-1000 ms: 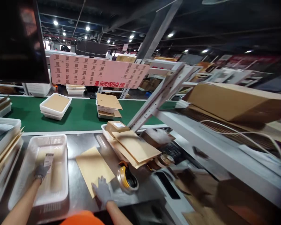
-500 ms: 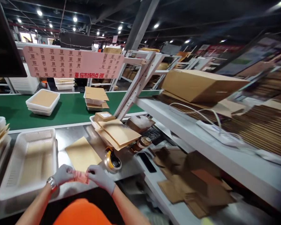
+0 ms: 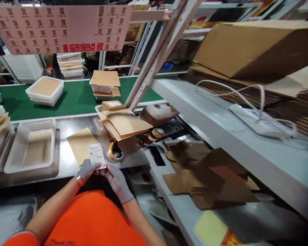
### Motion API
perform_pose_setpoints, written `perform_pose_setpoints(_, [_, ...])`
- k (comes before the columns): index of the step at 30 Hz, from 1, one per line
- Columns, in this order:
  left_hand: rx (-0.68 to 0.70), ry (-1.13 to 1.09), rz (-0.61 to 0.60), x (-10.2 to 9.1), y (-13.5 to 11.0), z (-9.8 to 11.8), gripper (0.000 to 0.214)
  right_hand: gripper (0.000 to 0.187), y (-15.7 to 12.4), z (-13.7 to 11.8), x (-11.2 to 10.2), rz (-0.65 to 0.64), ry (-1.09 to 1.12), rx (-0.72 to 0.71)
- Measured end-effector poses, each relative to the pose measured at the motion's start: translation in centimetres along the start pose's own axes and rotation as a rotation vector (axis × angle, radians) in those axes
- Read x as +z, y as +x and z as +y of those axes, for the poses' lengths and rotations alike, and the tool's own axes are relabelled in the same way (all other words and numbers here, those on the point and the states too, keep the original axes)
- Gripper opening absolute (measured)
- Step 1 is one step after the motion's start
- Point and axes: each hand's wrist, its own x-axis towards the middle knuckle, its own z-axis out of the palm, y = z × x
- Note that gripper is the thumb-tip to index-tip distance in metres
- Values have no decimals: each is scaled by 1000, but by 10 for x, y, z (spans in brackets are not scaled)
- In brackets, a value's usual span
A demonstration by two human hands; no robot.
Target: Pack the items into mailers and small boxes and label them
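Observation:
Between my gloved hands a white printed label (image 3: 97, 154) is held up, its barcode side facing me. My left hand (image 3: 88, 169) pinches its lower left edge, with the thumb on the printed face. At the lower right corner, my right hand (image 3: 116, 179) closes its fingertips on the same label. Behind it a yellow padded envelope (image 3: 79, 141) lies flat on the metal table (image 3: 66, 124), partly covered by the label and my left hand. A tape dispenser (image 3: 115, 151) with a clear roll sits just right of the label.
Left stands a white plastic basket (image 3: 9, 164) with a brown sheet inside. More envelopes (image 3: 128, 123) rest on a basket behind the tape. A green conveyor belt (image 3: 77, 92) carries baskets. Rightward are a jar (image 3: 154, 135), a phone (image 3: 156, 156), cardboard pieces (image 3: 210, 177) and a shelf edge (image 3: 220, 136).
A pinkish slip stretched low between my hands earlier; now a white label stands upright in them. My hands have come closer together, and the view has tilted down.

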Motion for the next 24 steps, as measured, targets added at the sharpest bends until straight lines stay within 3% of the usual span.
perform_pose_setpoints(10, [-3, 23, 53, 64, -13, -18, 70, 40, -31, -18, -65, -1, 66, 58])
perform_pose_setpoints(17, [-19, 22, 122, 92, -20, -23, 70, 48, -42, -31, -87, -45, 14, 52])
perform_pose_setpoints(24, [-45, -9, 113, 111, -26, -23, 66, 47, -48, -37, -102, -54, 39, 88])
